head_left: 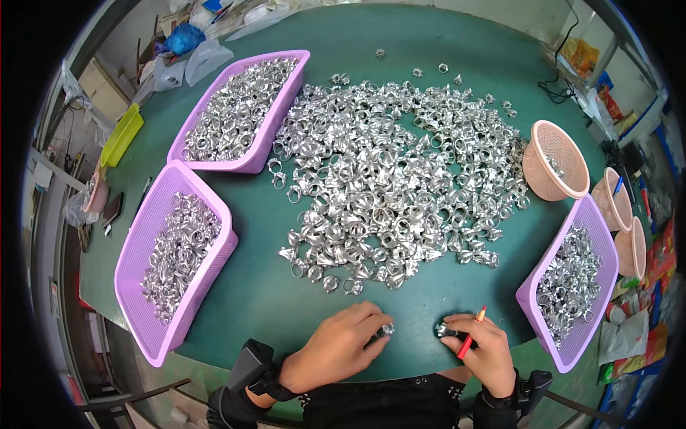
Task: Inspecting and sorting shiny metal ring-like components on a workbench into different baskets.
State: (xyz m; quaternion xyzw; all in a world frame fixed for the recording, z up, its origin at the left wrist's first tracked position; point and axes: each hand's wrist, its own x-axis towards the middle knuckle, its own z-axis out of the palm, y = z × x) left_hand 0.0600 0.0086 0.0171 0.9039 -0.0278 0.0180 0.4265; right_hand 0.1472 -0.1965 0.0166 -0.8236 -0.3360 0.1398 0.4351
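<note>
Evidently plenty remains — a broad pile (386,186) lies loose, three trays (137,264) hold rings (179,257); left hand (343,339) pinches a ring (386,330), right hand (489,350) another ring (441,330) plus pen (465,347).

Left hand (343,344) low over green table (421,304), fingertips on small silver piece (386,330). Right hand (489,352) pinches second silver piece (442,329), red pen (466,347) between fingers. Large heap of silver pieces (386,207) beyond. Purple baskets, part-filled: two left (214,275), one right (529,292); peach basket (559,143) beside heap.
</note>
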